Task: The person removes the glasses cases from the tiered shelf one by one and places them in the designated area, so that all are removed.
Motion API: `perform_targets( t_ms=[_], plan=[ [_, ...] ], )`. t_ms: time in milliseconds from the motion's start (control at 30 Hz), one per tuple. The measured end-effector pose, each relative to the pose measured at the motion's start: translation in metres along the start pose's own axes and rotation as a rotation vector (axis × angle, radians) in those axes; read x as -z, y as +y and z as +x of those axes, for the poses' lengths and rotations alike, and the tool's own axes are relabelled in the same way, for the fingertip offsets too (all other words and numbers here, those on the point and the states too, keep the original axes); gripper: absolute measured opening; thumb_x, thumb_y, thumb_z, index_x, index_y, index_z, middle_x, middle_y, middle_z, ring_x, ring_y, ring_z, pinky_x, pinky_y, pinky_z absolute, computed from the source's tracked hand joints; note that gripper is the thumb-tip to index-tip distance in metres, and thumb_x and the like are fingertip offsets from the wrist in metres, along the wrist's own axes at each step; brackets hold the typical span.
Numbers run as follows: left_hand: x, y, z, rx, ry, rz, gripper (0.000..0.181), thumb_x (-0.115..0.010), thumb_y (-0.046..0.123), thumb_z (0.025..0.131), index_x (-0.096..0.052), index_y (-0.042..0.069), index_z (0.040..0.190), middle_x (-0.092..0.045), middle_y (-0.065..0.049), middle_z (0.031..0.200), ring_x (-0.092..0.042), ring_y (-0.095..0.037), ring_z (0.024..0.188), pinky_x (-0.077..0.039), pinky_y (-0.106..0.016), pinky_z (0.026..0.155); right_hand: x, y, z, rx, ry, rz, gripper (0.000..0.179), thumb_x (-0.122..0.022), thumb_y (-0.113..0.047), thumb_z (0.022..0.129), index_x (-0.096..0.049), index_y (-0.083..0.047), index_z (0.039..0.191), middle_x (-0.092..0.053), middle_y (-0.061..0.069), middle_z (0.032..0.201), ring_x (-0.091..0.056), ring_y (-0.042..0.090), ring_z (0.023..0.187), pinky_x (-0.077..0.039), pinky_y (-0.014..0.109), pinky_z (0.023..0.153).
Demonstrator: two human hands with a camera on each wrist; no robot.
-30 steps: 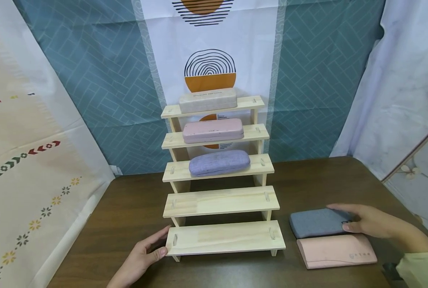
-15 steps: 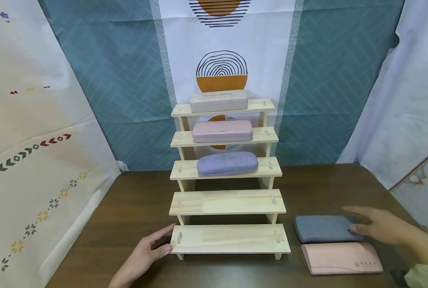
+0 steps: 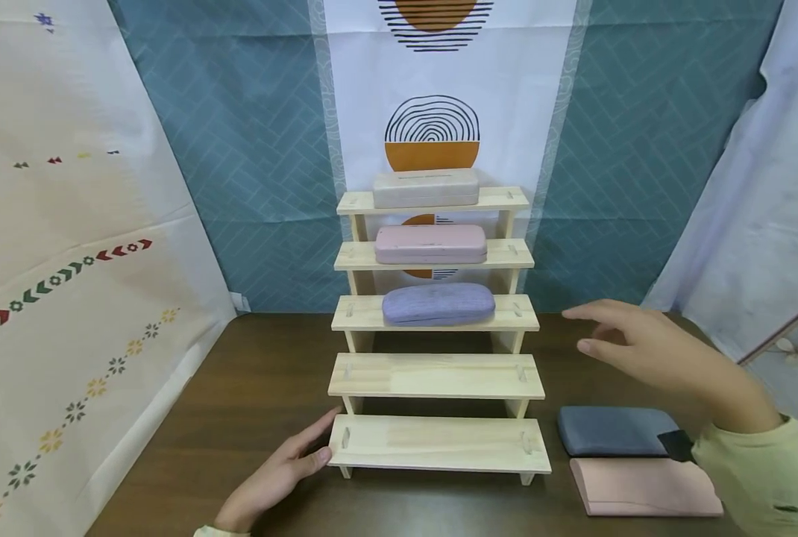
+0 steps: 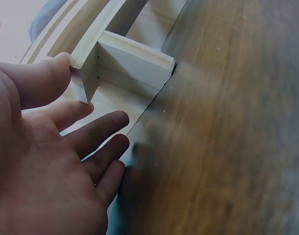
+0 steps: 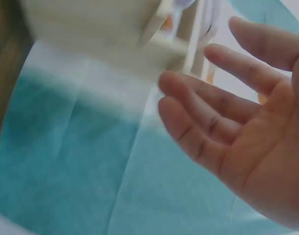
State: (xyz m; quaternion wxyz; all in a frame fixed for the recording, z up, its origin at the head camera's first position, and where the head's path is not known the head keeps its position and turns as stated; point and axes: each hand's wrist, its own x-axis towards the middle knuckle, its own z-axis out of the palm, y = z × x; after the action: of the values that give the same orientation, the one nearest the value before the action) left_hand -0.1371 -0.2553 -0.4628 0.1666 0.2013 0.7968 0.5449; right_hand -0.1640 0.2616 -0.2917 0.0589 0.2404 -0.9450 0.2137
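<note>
Right sleeve (image 3: 761, 477): pale yellow-green | black piece (image 3: 677, 445) at edge | left cuff (image 3: 218, 532): pale

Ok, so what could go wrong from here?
The left hand pinches the stand at one end of its lowest step, so a tug might jolt it and unsettle the grey case at the very top.

The right hand hangs in the air beside the stand; a sideways swing could perhaps knock the purple case off.

The right sleeve appears close to the blue case and might brush it.
</note>
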Motion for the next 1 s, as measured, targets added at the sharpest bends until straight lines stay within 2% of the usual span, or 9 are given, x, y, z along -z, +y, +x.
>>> perform_targets(
  t_ms=[33,100,167,267,333,400,467,633,1000],
  plan=[
    [-0.001,0.001,0.001,-0.009,-0.01,-0.006,0.062,-0.049,0.022,0.108,-0.022,0.009,0.162,-0.017,-0.017,0.165,-0.011,-0.04,0.147,-0.019,-0.062,0.111,0.001,-0.007,0.009,0.014,-0.003,0.028,0.042,-0.066,-0.025,0.101,-0.058,-0.016,0.141,-0.061,0.007,0.135,-0.067,0.019,0.103,-0.053,0.042,0.08],
    [-0.002,0.001,0.001,-0.025,-0.022,-0.019,0.062,-0.048,0.021,0.108,-0.021,0.009,0.162,-0.015,-0.019,0.165,-0.009,-0.041,0.147,-0.022,-0.05,0.114,0.0,-0.018,0.026,0.032,-0.017,0.076,0.043,-0.066,-0.025,0.101,-0.057,-0.015,0.142,-0.061,0.008,0.135,-0.066,0.019,0.104,-0.053,0.042,0.079],
    [-0.003,0.0,0.002,-0.033,-0.026,-0.024,0.062,-0.049,0.021,0.108,-0.021,0.009,0.162,-0.015,-0.019,0.165,-0.009,-0.04,0.147,-0.021,-0.049,0.114,-0.004,-0.024,0.041,0.039,-0.024,0.121,0.045,-0.066,-0.026,0.101,-0.057,-0.014,0.143,-0.061,0.008,0.135,-0.065,0.018,0.104,-0.052,0.041,0.079],
    [-0.005,-0.004,0.004,-0.04,-0.018,-0.028,0.062,-0.052,0.021,0.107,-0.024,0.008,0.161,-0.017,-0.02,0.164,-0.011,-0.041,0.146,-0.025,-0.037,0.112,-0.011,-0.025,0.061,0.035,-0.042,0.175,0.048,-0.066,-0.026,0.101,-0.054,-0.012,0.145,-0.059,0.01,0.138,-0.064,0.02,0.105,-0.052,0.041,0.078],
    [-0.006,-0.006,0.006,-0.05,-0.01,-0.023,0.062,-0.054,0.021,0.106,-0.027,0.006,0.16,-0.02,-0.022,0.163,-0.014,-0.042,0.145,-0.027,-0.039,0.112,-0.017,-0.023,0.072,0.035,-0.055,0.2,0.051,-0.067,-0.027,0.1,-0.053,-0.009,0.146,-0.058,0.011,0.14,-0.062,0.022,0.105,-0.052,0.041,0.077],
    [-0.007,-0.009,0.006,-0.055,0.006,-0.015,0.062,-0.056,0.021,0.104,-0.03,0.007,0.159,-0.024,-0.022,0.162,-0.018,-0.041,0.144,-0.03,-0.027,0.108,-0.023,-0.021,0.081,0.03,-0.071,0.215,0.054,-0.068,-0.028,0.1,-0.052,-0.006,0.147,-0.059,0.012,0.139,-0.061,0.023,0.103,-0.052,0.039,0.075],
    [-0.007,-0.01,0.006,-0.061,0.017,-0.01,0.061,-0.057,0.021,0.104,-0.033,0.007,0.158,-0.028,-0.022,0.16,-0.021,-0.041,0.144,-0.03,-0.022,0.105,-0.028,-0.022,0.089,0.022,-0.089,0.229,0.058,-0.069,-0.028,0.098,-0.051,-0.003,0.147,-0.062,0.014,0.132,-0.061,0.024,0.1,-0.052,0.038,0.072],
    [-0.006,-0.01,0.004,-0.063,0.039,0.019,0.06,-0.058,0.023,0.103,-0.036,0.006,0.157,-0.033,-0.022,0.158,-0.024,-0.041,0.143,-0.029,-0.021,0.104,-0.038,-0.027,0.105,-0.003,-0.119,0.271,0.069,-0.075,-0.03,0.094,-0.047,0.002,0.149,-0.066,0.016,0.119,-0.064,0.024,0.094,-0.052,0.037,0.072],
    [0.0,-0.004,-0.001,-0.057,0.115,0.089,0.06,-0.063,0.025,0.1,-0.044,0.003,0.153,-0.042,-0.021,0.153,-0.032,-0.04,0.14,-0.033,-0.024,0.105,-0.052,-0.036,0.124,-0.031,-0.123,0.195,0.084,-0.081,-0.03,0.088,-0.039,0.003,0.153,-0.058,0.023,0.136,-0.059,0.029,0.105,-0.049,0.045,0.088]
  ],
)
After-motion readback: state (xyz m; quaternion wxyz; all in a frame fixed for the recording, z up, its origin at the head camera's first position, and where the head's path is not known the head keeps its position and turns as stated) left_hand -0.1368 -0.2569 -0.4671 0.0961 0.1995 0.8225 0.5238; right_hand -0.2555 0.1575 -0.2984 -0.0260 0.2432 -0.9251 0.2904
